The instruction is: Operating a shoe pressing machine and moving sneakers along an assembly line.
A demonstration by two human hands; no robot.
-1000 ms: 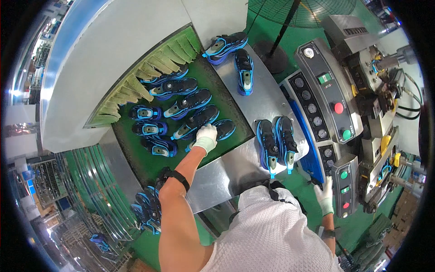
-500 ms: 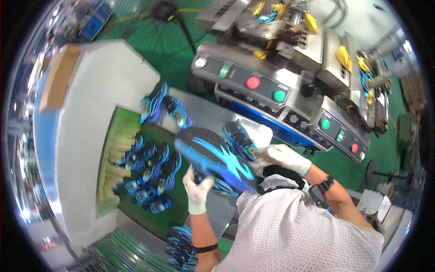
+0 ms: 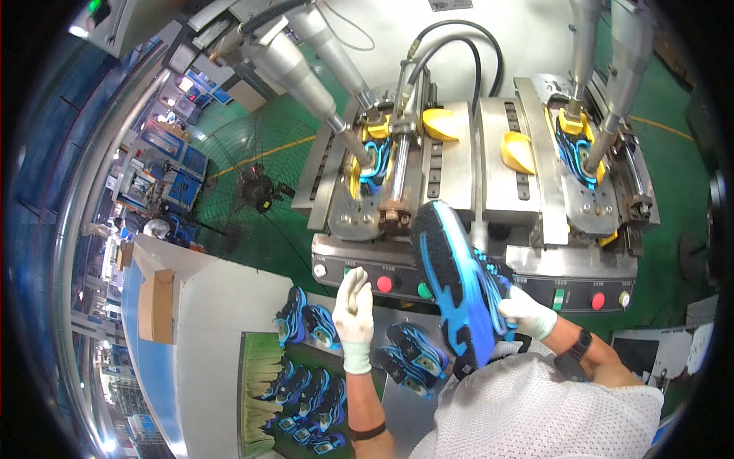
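The right hand [image 3: 527, 314] pinches a blue-and-black shoe [image 3: 451, 283], sole showing; the left hand [image 3: 354, 314], fingers extended, hovers near the far edge of the steel table [image 3: 401, 421].

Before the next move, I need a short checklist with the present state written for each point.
1. White-gloved right grip holds the raised black-and-blue shoe: ok.
2. White-gloved left grip is empty: ok, fingers extended.
3. Left grip is off the grey metal control panel: cannot tell; they overlap in this view.
4. Left steel station is free: not ok; a left seated shoe, black and blue, occupies it.
5. Right steel station is free: not ok; a similar right seated shoe occupies it.
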